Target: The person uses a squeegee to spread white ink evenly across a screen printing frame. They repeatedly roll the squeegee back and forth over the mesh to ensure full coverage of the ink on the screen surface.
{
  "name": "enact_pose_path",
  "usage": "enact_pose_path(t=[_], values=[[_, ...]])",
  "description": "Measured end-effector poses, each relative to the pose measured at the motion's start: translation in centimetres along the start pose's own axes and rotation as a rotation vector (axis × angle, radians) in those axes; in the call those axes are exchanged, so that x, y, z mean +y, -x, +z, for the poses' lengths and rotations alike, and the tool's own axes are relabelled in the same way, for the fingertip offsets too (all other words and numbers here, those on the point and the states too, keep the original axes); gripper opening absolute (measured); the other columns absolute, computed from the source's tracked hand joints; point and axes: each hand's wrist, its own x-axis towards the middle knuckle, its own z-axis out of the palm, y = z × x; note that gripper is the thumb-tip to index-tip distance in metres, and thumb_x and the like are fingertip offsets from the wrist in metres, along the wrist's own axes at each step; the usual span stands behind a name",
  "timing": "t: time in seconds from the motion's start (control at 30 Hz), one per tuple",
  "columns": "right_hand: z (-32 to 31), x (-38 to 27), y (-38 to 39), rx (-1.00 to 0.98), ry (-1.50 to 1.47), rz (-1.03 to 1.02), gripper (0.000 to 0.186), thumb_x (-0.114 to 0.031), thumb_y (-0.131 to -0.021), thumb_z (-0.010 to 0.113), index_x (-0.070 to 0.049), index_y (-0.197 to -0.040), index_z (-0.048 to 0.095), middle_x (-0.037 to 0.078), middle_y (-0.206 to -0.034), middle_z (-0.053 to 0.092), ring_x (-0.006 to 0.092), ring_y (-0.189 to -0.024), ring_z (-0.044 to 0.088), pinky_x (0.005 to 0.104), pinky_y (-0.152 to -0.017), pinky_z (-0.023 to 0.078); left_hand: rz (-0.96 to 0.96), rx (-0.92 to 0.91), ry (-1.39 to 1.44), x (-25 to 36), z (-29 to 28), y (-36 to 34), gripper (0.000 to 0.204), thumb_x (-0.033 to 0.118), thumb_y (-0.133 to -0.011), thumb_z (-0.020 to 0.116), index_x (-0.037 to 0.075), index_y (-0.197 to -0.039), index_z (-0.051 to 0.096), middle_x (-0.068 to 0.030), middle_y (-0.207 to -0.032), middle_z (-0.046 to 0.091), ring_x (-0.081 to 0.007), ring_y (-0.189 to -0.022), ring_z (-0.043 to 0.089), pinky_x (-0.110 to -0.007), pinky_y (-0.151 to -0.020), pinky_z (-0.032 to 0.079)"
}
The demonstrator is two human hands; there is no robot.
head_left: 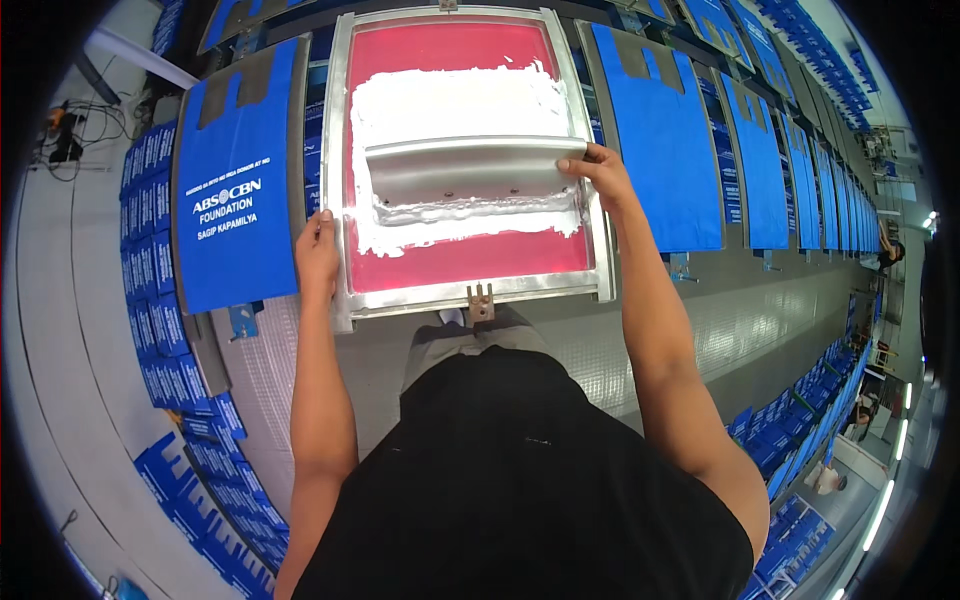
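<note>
A screen-printing frame [470, 299] with a pink mesh [400, 270] lies in front of me, its middle smeared with thick white ink [460, 100]. A long curved silver metal blade [470, 165] lies crosswise over the ink, with ink along its lower edge. My left hand [318, 255] grips the frame's left edge. My right hand [605, 175] holds the blade's right end, fingers curled over its top. A metal bracket [480, 305] sits at the frame's near edge.
Blue printed fabric bags lie on boards at my left [235, 260] and right [655, 190], continuing in a long row. Stacks of blue bags [155, 250] stand further left. Cables [70, 135] lie at upper left. Other people [888, 255] are in the far right distance.
</note>
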Motion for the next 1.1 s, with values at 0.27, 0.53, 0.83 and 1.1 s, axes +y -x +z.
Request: enact_pose_path(t=[0.27,0.53,0.83,1.1], values=[[-0.7,3.3,-2.1,-0.043,0.101,-0.055,0.044,-0.017,-0.070,0.081,0.002,-0.108,0.067,0.008,-0.096,0.069,0.0162,-0.090,0.064,0.0296,-0.085,0.048,0.035,-0.018,0.070,-3.6,0.9,-1.7,0.047,0.036,-0.096,0.056,-0.004,-0.121,0.060,-0.0137,-0.110,0.065,-0.0170,-0.101,0.058,-0.028,-0.088,0.044],[0.1,3.7,-1.9,-0.050,0.063,-0.040,0.044,-0.014,-0.070,0.082,0.002,-0.108,0.067,0.008,-0.099,0.069,0.0155,-0.091,0.064,0.0280,-0.086,0.048,0.060,0.006,0.016,-5.2,0.8,-2.3,0.054,0.042,-0.094,0.058,-0.004,-0.123,0.058,-0.0133,-0.105,0.065,-0.0183,-0.096,0.058,-0.029,-0.087,0.045],[-0.3,3.7,-2.4,-0.055,0.074,-0.032,0.045,-0.012,-0.071,0.081,0.003,-0.110,0.066,0.009,-0.101,0.069,0.0164,-0.092,0.064,0.0293,-0.087,0.048,0.059,0.040,-0.082,-4.1,1.3,-1.6,0.053,0.043,-0.095,0.056,-0.002,-0.123,0.059,-0.0156,-0.105,0.065,-0.0200,-0.095,0.060,-0.031,-0.085,0.046],[-1.3,2.9,-1.0,-0.101,0.410,-0.056,0.043,-0.015,-0.069,0.079,0.002,-0.106,0.067,0.009,-0.095,0.070,0.0160,-0.087,0.064,0.0298,-0.081,0.049,0.359,0.069,-0.458,-4.1,0.8,-1.9,0.044,0.035,-0.089,0.065,0.004,-0.119,0.061,-0.0186,-0.118,0.058,-0.0313,-0.111,0.053,-0.041,-0.095,0.042]])
